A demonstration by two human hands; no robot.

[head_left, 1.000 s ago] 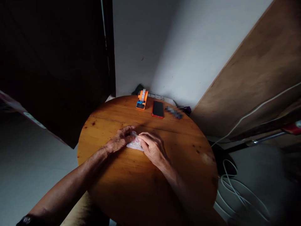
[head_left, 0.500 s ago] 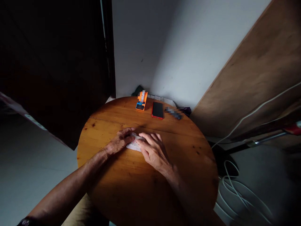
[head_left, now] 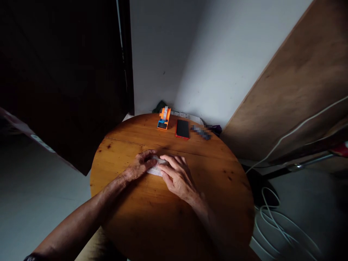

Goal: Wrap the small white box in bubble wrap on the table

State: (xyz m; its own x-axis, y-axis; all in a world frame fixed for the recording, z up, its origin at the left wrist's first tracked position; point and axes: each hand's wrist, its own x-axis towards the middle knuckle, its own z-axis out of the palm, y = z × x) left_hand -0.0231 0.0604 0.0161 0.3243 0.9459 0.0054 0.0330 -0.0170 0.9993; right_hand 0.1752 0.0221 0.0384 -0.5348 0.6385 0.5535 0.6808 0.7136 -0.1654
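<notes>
A small pale folded paper (head_left: 154, 170) lies on the round wooden table (head_left: 152, 217), mostly hidden under both hands. My left hand (head_left: 140, 166) rests on its left end with fingers curled down onto it. My right hand (head_left: 176, 175) lies flat over its right part, fingers stretched out and pressing on it. The two hands touch each other above the paper.
At the table's far edge stand an orange tape dispenser (head_left: 164, 118), a dark phone in a red case (head_left: 182, 128) and a small blurred object (head_left: 201, 131). A wooden board (head_left: 293, 87) leans at the right. White cables (head_left: 277, 224) coil on the floor.
My right hand went from a curled pinch at the paper's edge to lying flat over it, covering more of the paper. My left hand stays put.
</notes>
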